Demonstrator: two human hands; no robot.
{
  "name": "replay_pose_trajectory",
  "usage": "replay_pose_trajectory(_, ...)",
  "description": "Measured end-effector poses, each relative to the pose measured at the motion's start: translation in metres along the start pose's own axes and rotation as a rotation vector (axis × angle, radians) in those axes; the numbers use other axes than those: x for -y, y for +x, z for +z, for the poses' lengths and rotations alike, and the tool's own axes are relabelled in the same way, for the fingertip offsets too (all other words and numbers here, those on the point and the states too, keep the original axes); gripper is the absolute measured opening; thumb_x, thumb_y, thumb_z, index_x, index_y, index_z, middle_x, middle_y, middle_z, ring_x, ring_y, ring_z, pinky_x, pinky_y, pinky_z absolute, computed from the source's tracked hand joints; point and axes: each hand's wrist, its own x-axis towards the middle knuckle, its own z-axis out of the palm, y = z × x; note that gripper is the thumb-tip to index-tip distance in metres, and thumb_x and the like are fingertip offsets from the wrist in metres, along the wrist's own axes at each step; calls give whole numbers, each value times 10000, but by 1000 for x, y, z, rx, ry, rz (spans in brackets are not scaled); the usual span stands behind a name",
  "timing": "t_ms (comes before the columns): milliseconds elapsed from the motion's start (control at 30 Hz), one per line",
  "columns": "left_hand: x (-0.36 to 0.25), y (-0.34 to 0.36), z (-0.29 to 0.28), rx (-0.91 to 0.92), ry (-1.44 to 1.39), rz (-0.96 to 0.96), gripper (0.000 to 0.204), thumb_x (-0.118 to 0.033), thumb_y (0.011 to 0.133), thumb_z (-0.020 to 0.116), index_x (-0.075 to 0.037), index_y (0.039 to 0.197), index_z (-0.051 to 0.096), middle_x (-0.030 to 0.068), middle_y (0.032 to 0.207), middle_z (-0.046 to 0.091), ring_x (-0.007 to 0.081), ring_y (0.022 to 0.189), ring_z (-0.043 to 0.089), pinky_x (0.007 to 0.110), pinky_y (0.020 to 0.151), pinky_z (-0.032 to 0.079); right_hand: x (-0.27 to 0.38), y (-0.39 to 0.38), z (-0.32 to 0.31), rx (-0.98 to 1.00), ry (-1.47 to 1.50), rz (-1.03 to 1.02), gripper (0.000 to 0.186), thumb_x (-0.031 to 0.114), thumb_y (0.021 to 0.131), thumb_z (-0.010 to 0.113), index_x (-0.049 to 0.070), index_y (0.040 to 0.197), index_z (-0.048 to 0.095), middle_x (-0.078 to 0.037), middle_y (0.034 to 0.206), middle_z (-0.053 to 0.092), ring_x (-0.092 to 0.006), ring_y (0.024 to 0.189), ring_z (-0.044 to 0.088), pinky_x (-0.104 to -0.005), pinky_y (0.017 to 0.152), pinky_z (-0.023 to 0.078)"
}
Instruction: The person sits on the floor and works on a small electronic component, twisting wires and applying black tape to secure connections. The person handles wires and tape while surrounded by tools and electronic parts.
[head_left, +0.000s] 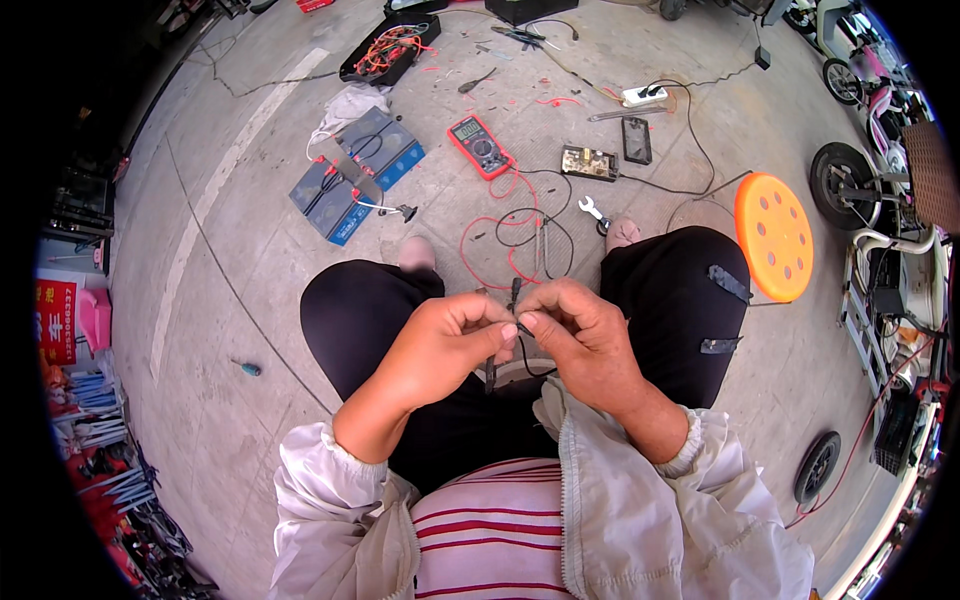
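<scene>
My left hand (447, 345) and my right hand (583, 338) meet above my lap, fingertips nearly touching. Both are pinched on a thin black cable (538, 371); a dark end of it sticks up between them, and the fingers hide the exact spot they grip. On the floor ahead lies a red multimeter (481, 146) with red and black test leads (512, 222) trailing toward my feet. To its right sits an opened charger (590, 163) with its circuit board showing, beside a black cover (636, 140). A wrench (592, 208) rests near my right foot.
Blue batteries (400, 150) joined by wires stand front left, and a black box of red wires (390, 55) lies beyond. A white power strip (643, 95) is far right of centre. An orange stool (775, 238) stands right; a screwdriver (250, 369) lies left. Small wheel (818, 467) lower right.
</scene>
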Motion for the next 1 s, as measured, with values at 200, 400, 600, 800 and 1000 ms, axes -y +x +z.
replay_pose_trajectory(200, -2, 1, -6, 90, -230, -184, 175, -162, 948, 628, 10, 966, 650, 55, 850, 663, 131, 780, 645, 256, 699, 524, -2, 2, -4, 36, -68, -54, 39, 5, 919, 608, 1, 958, 616, -18, 866, 607, -58, 758, 534, -225, 658, 456)
replay_pose_trajectory(400, 7, 5, -13, 165, -311, -254, 187, -178, 923, 667, 3, 970, 657, 57, 847, 664, 144, 754, 652, 249, 685, 522, 5, 4, -2, 30, -126, -129, 86, -19, 844, 630, 28, 914, 611, -90, 830, 616, -238, 758, 602, -329, 682, 472)
replay_pose_trajectory(600, 18, 4, -9, 177, -405, -272, 175, -173, 894, 707, -10, 927, 652, 50, 826, 661, 137, 738, 646, 227, 641, 487, 10, 4, -6, 93, -236, -253, 104, -5, 842, 622, 50, 929, 608, -92, 849, 623, -286, 802, 610, -360, 722, 481)
replay_pose_trajectory(800, 23, 0, -1, 164, -452, -215, 155, -149, 878, 722, -23, 916, 641, 44, 824, 659, 131, 753, 646, 227, 670, 489, 10, 3, -7, 109, -235, -263, 98, 2, 847, 619, 58, 928, 608, -81, 860, 630, -272, 811, 617, -346, 728, 491)
replay_pose_trajectory(1000, 22, -2, 4, 161, -471, -234, 147, -124, 877, 719, -25, 944, 634, 43, 866, 665, 131, 777, 651, 241, 716, 507, 5, 5, -12, 194, -151, -315, 90, -26, 837, 642, 21, 912, 627, -70, 845, 643, -214, 797, 613, -320, 740, 482)
